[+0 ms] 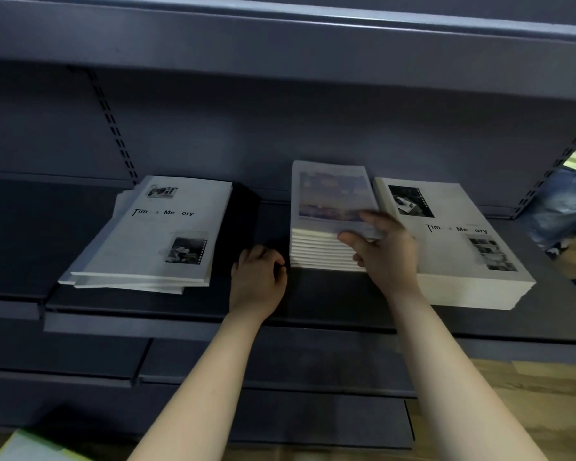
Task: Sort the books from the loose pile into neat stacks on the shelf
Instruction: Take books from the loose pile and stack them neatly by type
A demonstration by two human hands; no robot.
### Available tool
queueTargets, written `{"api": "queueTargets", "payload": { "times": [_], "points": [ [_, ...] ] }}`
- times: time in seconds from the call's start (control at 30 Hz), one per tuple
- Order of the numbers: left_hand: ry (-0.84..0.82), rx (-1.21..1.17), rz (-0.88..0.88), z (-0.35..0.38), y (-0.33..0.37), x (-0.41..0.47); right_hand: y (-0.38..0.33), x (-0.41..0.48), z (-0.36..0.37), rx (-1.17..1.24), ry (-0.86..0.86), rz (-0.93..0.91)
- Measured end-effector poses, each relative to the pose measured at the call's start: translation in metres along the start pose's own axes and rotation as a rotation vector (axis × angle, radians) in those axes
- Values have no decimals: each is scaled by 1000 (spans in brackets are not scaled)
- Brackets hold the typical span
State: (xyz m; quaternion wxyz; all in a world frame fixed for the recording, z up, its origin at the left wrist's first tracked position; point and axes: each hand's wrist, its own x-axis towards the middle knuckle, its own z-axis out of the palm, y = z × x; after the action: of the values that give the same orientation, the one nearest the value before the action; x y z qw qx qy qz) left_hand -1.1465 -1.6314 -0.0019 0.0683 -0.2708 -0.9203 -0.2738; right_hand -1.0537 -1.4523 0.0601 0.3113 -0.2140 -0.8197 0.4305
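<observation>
On the shelf (330, 294), the right hand (388, 251) grips the near right corner of the top book (330, 194) on the middle stack (320, 251), with the fingers over the blurred cover and the thumb at its front edge. Just left of that stack the left hand (258, 277) is clenched, with nothing visible in it. Farther left lies the loose pile (153, 234), and just right of the stack sits another neat stack (463, 261).

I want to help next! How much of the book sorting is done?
Two neat stacks stand ready: the white photo-cover paperbacks and the pastel-cover paperback stack. The right hand pinches that stack's top book; the left hand rests curled beside it. The crooked white paperback pile on the left is unsorted.
</observation>
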Motion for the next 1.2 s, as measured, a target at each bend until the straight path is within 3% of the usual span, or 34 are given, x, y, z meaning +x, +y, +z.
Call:
{"api": "queueTargets", "payload": {
  "times": [0.7, 0.9, 1.03, 1.2],
  "points": [
    [9, -30, -10, 2, -1, 1, 9, 11, 9, -154, 6, -81],
    [-18, -106, 18, -7, -1, -4, 7, -19, 11, -239, 216, -266],
    [31, -146, 75, -25, -2, -8, 11, -34, 15, -208, 238, -364],
    [166, -69, 119, -58, -18, -3, 17, -47, 28, -192, 127, -370]
  ]
}}
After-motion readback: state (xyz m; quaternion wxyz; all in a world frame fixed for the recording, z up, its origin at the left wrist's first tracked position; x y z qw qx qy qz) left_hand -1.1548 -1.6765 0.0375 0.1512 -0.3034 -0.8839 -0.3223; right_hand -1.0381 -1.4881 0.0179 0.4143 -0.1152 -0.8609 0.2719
